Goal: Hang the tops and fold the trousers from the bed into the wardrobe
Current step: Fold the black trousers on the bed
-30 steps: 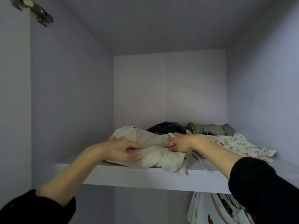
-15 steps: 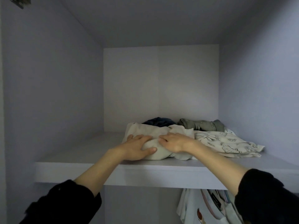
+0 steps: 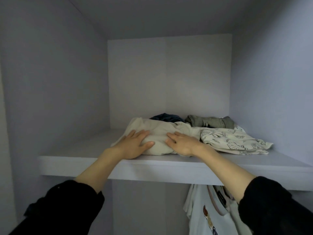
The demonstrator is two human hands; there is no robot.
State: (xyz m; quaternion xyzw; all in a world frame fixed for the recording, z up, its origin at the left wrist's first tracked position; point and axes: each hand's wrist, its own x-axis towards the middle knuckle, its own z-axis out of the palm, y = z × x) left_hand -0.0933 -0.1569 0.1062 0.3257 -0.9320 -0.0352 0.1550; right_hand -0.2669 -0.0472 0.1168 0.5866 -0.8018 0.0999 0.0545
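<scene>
Folded cream trousers (image 3: 157,131) lie on the upper wardrobe shelf (image 3: 162,167), near its front edge. My left hand (image 3: 133,145) rests flat on their left side with straight fingers. My right hand (image 3: 182,143) presses flat on their right side, fingers pointing left. Beside them on the right lies a folded white patterned garment (image 3: 232,139). Behind sit a dark blue garment (image 3: 166,117) and folded grey jeans (image 3: 210,122).
The left part of the shelf is bare. White wardrobe walls close in on the left, back and right. Below the shelf at the right, several tops (image 3: 208,212) hang, one white with a printed figure.
The cream trousers have been pushed further back onto the shelf. Both hands went from gripping the cloth to lying flat on it.
</scene>
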